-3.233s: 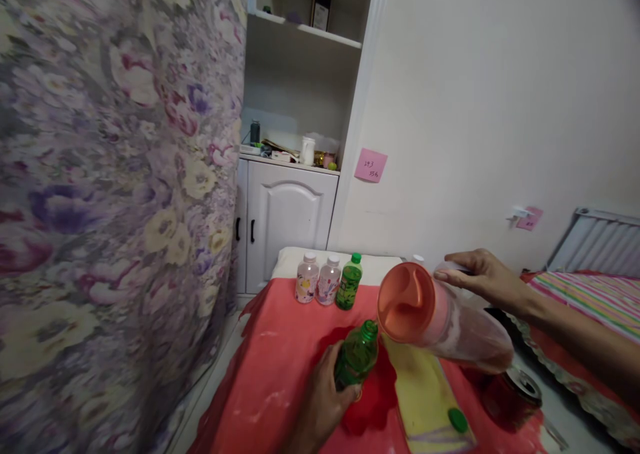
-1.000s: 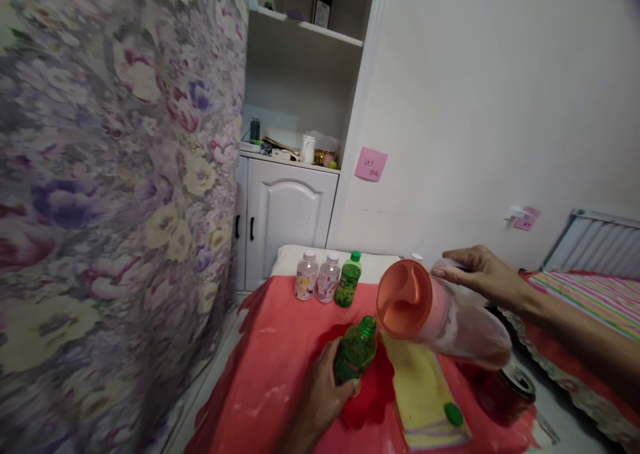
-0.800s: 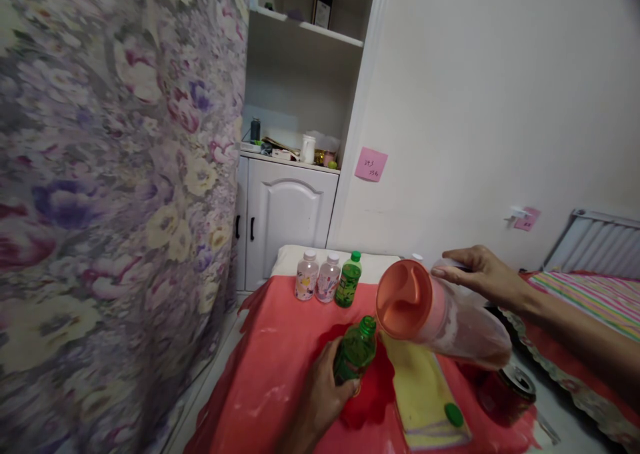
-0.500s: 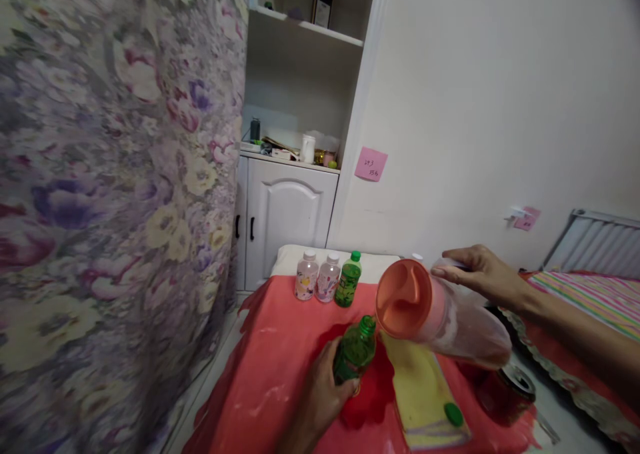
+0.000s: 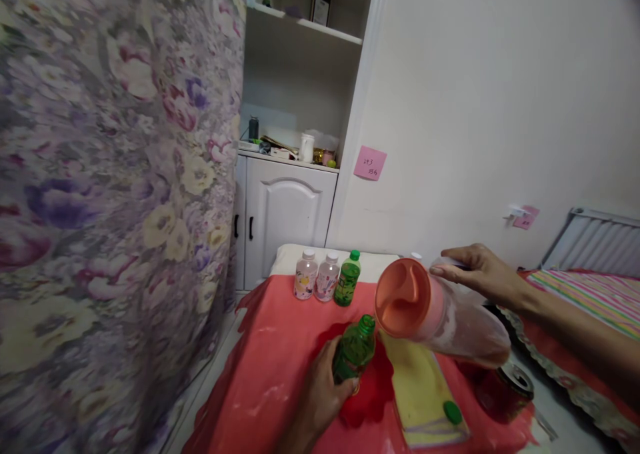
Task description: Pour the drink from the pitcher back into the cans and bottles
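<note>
My left hand [image 5: 320,391] is wrapped round a small green plastic bottle [image 5: 356,351], uncapped and tilted slightly right, above a red scalloped dish [image 5: 377,394]. My right hand [image 5: 475,271] grips the handle of a clear pitcher [image 5: 465,324] with an orange rim. The pitcher lies tipped almost on its side, its mouth close to the bottle's neck. Some liquid shows low in its body. Whether any stream runs between them I cannot tell. A green cap [image 5: 453,412] rests on a folded yellow cloth [image 5: 420,387] below the pitcher.
Two clear patterned bottles [image 5: 305,275] and a capped green bottle [image 5: 348,279] stand in a row at the back of the red-covered table [image 5: 265,367]. A dark red can [image 5: 505,394] is at the right. A floral curtain [image 5: 125,207] hangs on the left; a bed [image 5: 590,294] is far right.
Both hands, the bottle and the pitcher hold nearly the same positions. The whole view has shifted very slightly.
</note>
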Tool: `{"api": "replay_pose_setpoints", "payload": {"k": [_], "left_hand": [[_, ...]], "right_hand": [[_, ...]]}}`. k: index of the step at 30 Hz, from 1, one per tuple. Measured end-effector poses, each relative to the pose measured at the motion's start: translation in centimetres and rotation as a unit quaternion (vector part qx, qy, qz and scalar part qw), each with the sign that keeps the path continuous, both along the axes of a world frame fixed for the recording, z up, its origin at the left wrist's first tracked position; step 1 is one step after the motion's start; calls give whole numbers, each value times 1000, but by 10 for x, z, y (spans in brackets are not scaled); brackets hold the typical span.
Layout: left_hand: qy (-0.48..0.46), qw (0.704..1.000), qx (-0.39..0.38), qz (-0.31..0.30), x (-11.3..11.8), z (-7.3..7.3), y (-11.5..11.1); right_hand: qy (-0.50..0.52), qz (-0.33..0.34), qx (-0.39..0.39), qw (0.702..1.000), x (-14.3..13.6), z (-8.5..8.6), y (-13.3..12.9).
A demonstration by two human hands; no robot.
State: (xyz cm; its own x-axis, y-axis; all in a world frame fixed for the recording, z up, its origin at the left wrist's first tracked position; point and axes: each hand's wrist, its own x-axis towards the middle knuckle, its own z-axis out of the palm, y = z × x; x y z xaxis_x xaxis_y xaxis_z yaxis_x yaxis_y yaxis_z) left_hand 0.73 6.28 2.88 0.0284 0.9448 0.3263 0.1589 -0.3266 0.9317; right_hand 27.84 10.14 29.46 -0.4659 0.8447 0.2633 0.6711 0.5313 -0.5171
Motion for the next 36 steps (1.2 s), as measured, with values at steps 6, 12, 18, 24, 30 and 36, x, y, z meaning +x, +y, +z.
{"api": "replay_pose_setpoints", "payload": {"k": [6,12,18,24,30,36], "left_hand": [[1,1000,-9,13,0,2,-1],[-3,1000,-3,11,1,3,-2],[-8,1000,0,2,1,3,-1],[-13,1000,-7,3,0,4,-2],[-5,1000,0,5,0,3,-2],[-21,1000,-10,13,0,6,-3]], "right_hand": [[11,1,1,1000,0,0,0],[16,5,-6,1000,-1,1,-1],[8,3,-3,1000,-1,1,-1],[-3,-2,6,1000,0,1,0],[1,10,-1,1000,-1,1,0],[2,3,0,1000,-1,2,-1]]}}
